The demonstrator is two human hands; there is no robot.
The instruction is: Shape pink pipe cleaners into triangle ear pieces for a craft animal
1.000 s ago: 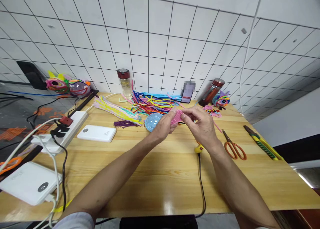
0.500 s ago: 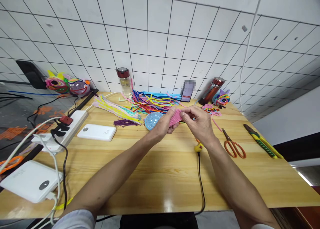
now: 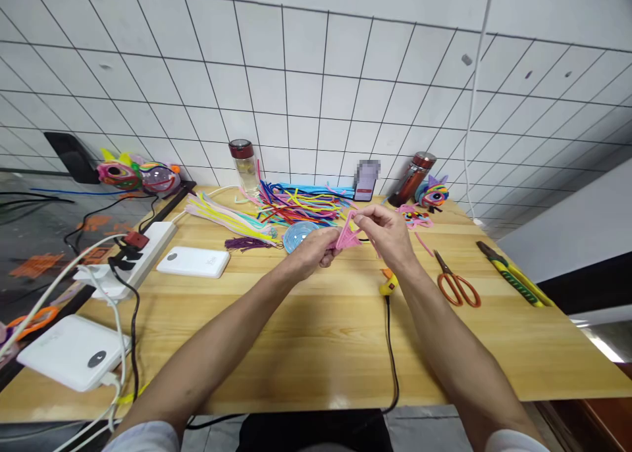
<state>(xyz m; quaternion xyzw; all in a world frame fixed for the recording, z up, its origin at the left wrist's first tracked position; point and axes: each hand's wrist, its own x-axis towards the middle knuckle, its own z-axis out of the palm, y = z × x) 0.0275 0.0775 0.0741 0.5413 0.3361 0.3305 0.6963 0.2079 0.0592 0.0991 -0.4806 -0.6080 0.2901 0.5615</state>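
A pink piece shaped from pipe cleaners (image 3: 349, 237) is held above the table between my two hands. My left hand (image 3: 316, 249) pinches its lower left side between thumb and fingers. At its upper right edge, my right hand (image 3: 388, 233) grips with thumb and forefinger. Just behind my left hand lies a round blue dish (image 3: 295, 236), partly hidden by that hand. The yellow glue gun (image 3: 388, 284) rests on the table below my right wrist, its black cord running toward the front edge.
Bundles of coloured pipe cleaners (image 3: 301, 205) lie along the wall. Orange-handled scissors (image 3: 457, 286) and pliers (image 3: 513, 277) are at the right. A white power bank (image 3: 193, 262) and a power strip (image 3: 129, 258) stand left. A glass bottle (image 3: 243, 162) and phone (image 3: 365, 181) stand at the back.
The pink piece has turned in my hands and shows a more open, triangular outline. My left hand has shifted slightly lower against it. The whole view has moved a little.
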